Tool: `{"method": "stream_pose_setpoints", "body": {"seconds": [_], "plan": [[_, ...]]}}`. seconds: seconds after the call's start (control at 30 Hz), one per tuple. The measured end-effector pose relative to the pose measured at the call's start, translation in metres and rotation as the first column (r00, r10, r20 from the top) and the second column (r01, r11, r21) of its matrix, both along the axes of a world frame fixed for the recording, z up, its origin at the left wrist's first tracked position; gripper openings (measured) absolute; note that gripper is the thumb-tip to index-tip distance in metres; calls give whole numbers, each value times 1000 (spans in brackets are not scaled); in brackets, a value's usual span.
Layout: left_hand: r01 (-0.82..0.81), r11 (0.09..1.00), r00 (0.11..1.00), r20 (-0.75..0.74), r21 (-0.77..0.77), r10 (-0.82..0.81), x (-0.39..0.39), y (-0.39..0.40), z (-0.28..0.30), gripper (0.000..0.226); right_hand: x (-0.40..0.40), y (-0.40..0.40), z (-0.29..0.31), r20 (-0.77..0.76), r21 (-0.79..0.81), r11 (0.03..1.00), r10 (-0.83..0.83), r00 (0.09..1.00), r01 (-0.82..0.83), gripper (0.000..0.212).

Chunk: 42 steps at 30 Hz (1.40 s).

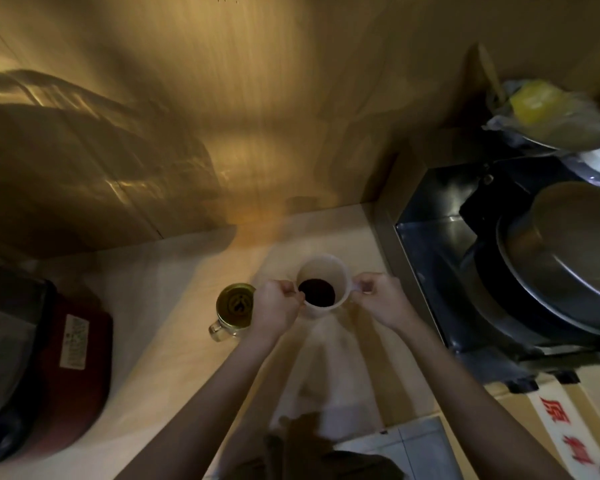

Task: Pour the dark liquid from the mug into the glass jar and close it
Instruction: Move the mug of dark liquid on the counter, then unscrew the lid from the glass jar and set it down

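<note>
Both hands close on one white mug (323, 284), held above the pale counter (174, 306). Curled fingers of the left hand (278, 303) pinch the mug's left rim and wall, while the right hand (378, 299) is closed around the handle side; the handle itself is hidden inside that fist. One dark pool of liquid (316, 292) sits low in the mug, which tips slightly toward the camera.

Just left of the left hand stands one glass jar (234, 311) with a glass handle, on the counter, its gold lid (234, 304) on top. The left wrist covers the jar's right edge, and whether hand and jar touch cannot be told.

Two bare forearms run down to the bottom edge, where a dark blurred shape between them is too unclear to name.

At far left, one red-and-black appliance (66, 375) with a white label is cut off by the frame. At right, one black stove (465, 271) carries one lidded metal pot (568, 251), also cut off. Behind it, a yellow item (537, 98) in clear plastic is hard to make out.
</note>
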State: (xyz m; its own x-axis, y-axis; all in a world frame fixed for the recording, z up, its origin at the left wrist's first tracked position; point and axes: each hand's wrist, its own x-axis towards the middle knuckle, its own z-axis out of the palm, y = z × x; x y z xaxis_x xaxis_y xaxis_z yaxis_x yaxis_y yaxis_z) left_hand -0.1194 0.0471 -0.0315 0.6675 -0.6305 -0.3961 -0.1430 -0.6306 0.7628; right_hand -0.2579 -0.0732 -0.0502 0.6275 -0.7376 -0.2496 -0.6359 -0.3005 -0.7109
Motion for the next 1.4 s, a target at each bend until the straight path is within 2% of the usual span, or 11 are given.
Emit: {"method": "stream_pose_setpoints", "body": {"seconds": [0.1,0.27,0.37,0.5,0.7,0.87,0.93,1.0,1.1,1.2,1.4], "plan": [[-15,1000,999,-50,11,15,-11,12,-11,10,-12,12,-6,-38,31,999,-30,999,32,18],[-3,999,998,-68,40,6,-23,25,-26,10,-24,23,-22,-47,54,997,-49,998,52,19],[-11,999,998,-57,33,13,-25,28,-31,12,-25,23,-26,-55,59,998,-26,998,30,2],[-10,1000,993,-122,-4,9,-24,31,-27,19,-19,19,-17,-84,88,995,54,995,-46,25],[11,997,997,-80,-79,-17,-9,60,0,17,9,24,18,-113,-229,954,170,979,-192,31],[-253,931,959,60,-263,278,14,97,7,14,54,56,42,-57,-260,847,466,883,-464,38],[-232,933,936,198,-276,291,20,107,-2,34,74,70,44,-101,-229,808,535,839,-543,51],[-143,974,938,289,-175,190,25,112,-18,64,93,81,40,-185,-222,775,562,806,-591,67],[-21,999,953,300,-41,33,32,112,-42,92,114,91,27,-272,-240,735,576,771,-634,87],[-12,1000,957,289,-14,16,37,106,-56,100,125,95,16,-358,-258,693,578,733,-673,95],[-55,991,972,222,-123,81,41,98,-68,91,134,90,10,-358,-274,674,591,723,-686,78]]}}
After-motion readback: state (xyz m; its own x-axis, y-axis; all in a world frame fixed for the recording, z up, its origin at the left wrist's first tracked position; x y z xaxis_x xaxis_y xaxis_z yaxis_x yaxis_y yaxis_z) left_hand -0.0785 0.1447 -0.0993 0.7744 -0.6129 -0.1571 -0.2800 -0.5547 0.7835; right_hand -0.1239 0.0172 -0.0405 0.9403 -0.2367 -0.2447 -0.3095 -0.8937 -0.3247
